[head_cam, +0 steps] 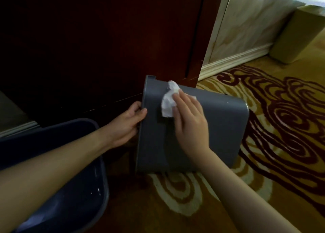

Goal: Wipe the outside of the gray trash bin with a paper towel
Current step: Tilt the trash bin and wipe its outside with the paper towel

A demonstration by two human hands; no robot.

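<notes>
The gray trash bin lies tipped on its side on the carpet, its open rim facing left and its bottom to the right. My left hand grips the bin's rim at the left edge. My right hand lies flat on the bin's upper side wall and presses a crumpled white paper towel against it near the rim. Part of the towel is hidden under my fingers.
A second dark bin stands open at the lower left under my left forearm. Dark wooden furniture rises right behind the gray bin. A tan box sits by the white baseboard at the far right. Patterned carpet spreads to the right.
</notes>
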